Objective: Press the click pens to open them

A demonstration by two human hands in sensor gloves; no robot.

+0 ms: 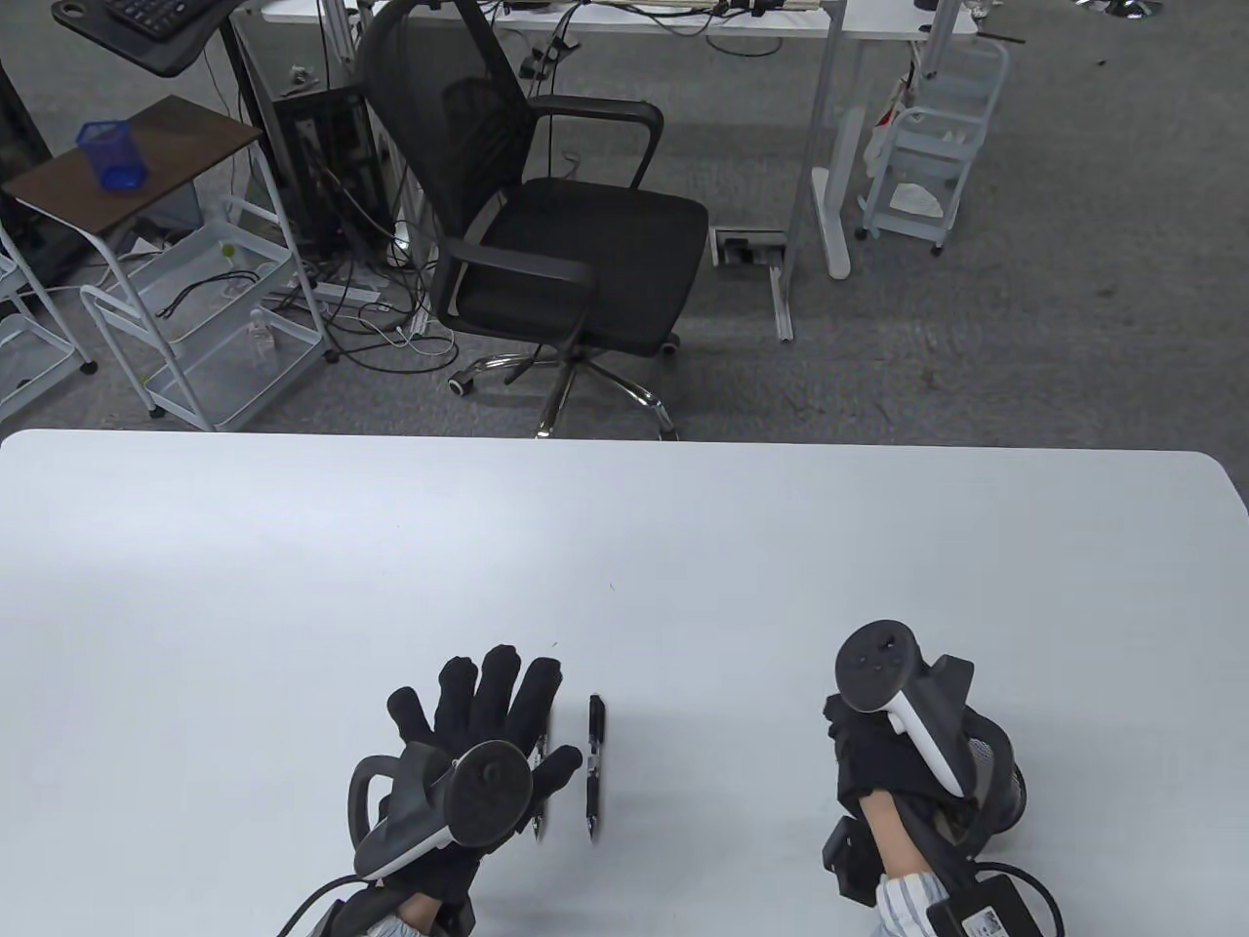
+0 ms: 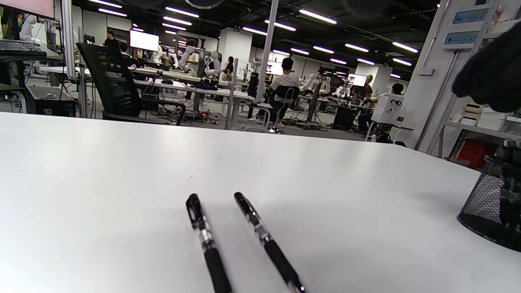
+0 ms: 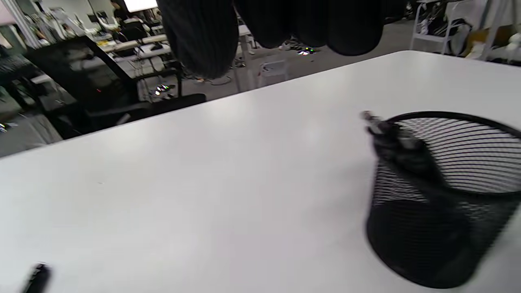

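Note:
Two black click pens lie side by side on the white table [image 1: 683,547]. My left hand [image 1: 527,712] is spread flat above the left pen [image 1: 539,820], which its fingers and thumb partly hide. The right pen [image 1: 594,766] lies free beside it. Both show in the left wrist view, the left pen [image 2: 207,244] and the right pen [image 2: 266,240], untouched. My right hand [image 1: 859,742] hovers over a black mesh pen cup [image 1: 1000,781], its fingers [image 3: 199,36] hanging with nothing in them. One pen [image 3: 395,142] stands in the cup [image 3: 443,195].
A black office chair [image 1: 556,244] stands beyond the table's far edge, with white carts and desks behind it. The mesh cup [image 2: 492,211] stands to the right of the two pens.

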